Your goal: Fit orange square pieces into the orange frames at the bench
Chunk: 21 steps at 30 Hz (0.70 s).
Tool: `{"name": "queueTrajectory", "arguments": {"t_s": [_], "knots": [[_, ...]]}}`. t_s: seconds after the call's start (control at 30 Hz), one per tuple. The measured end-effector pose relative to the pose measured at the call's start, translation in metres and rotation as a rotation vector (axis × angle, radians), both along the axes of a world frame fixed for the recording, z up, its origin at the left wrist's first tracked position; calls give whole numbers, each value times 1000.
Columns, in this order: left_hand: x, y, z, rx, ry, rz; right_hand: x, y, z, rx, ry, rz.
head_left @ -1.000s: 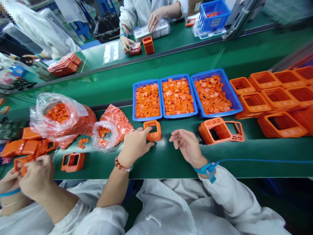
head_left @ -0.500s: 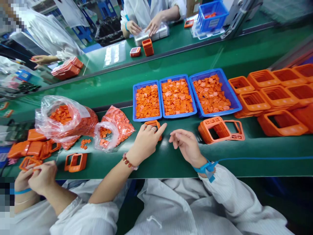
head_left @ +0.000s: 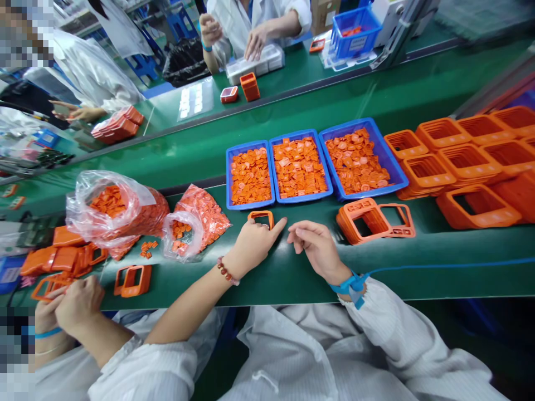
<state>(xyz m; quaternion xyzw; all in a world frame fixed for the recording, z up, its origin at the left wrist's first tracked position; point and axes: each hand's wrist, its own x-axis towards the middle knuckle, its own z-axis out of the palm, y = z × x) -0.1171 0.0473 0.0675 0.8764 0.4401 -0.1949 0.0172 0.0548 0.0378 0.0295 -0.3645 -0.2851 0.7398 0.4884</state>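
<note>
My left hand (head_left: 254, 249), with a beaded bracelet at the wrist, is wrapped at the near side of a small orange frame (head_left: 261, 214); one finger stretches to the right and the others are partly hidden. Just right of it, my right hand (head_left: 315, 248) has its fingers curled together, and what they hold, if anything, is too small to make out. Beyond the hands stand three blue trays of small orange pieces: left (head_left: 272, 201), middle (head_left: 301, 198) and right (head_left: 363, 195). Stacked orange frames (head_left: 355, 220) lie right of my right hand.
Plastic bags of orange pieces, a large one (head_left: 146, 209) and a smaller one (head_left: 204, 214), lie left. More frame stacks (head_left: 438, 167) fill the right side. A co-worker's hands (head_left: 77, 303) hold a frame at far left; another person works across the bench. A blue cord (head_left: 438, 265) trails rightward from my wrist.
The small frame at my left hand now shows its opening more clearly. My hands have barely shifted. Across the bench, a person's hand has lifted off the clear box. The view has moved slightly.
</note>
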Motion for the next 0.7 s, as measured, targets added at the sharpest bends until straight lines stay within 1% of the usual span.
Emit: {"name": "queueTrajectory", "arguments": {"t_s": [0.2,0.27,0.33,0.37,0.43,0.5,0.57,0.6,0.63,0.7], "knots": [[3,-3,-7,48,-19,10,0,0,-2,5,-8,-4],[3,-5,-6,61,-21,20,0,1,-5,5,-14,-1],[3,-8,2,75,-18,36,0,1,-8,16,-29,-1],[2,-11,9,86,-19,47,0,0,-8,30,-46,-5],[-2,-16,29,121,-44,65,0,-3,-3,81,-104,-8],[-7,-20,54,198,-130,60,-1,-9,13,175,-187,23],[-11,-20,78,293,-279,25,-1,-14,39,342,-274,88],[-12,-18,88,332,-357,6,0,-16,54,465,-315,115],[-13,-16,96,365,-425,-8,2,-17,70,596,-352,121],[-14,-8,105,402,-498,-6,10,-17,100,851,-427,75]]}}
